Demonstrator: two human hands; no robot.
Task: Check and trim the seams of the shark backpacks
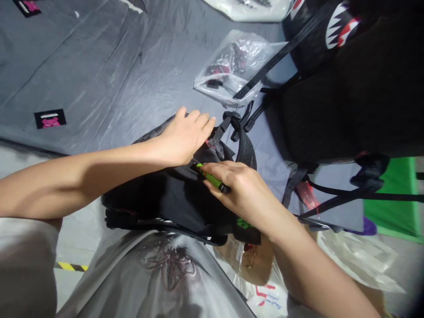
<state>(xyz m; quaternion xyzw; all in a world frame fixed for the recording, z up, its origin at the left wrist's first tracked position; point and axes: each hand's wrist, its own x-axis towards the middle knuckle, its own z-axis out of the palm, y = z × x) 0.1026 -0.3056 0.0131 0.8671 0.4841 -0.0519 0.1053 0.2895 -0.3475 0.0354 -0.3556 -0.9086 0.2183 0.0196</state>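
Note:
A black backpack (159, 190) lies at the table's near edge, against my body, with its straps (245, 148) bunched on the right. My left hand (185, 134) is on its upper part, fingers curled and closed on the fabric. My right hand (238, 181) is closed around a slim green tool (212, 177) with a black end. The tool's tip points up and left, close under my left hand, against the bag. The exact kind of tool does not show. A small green patch (244, 223) sits at the bag's lower right.
Black bags with a shark-mouth print (341, 26) are piled on the right. A clear plastic bag (238, 62) with small pieces lies beyond my hands on the grey table cover (109, 70). A black patch with a pink bear (50, 119) lies left. Below right are plastic bags (361, 256).

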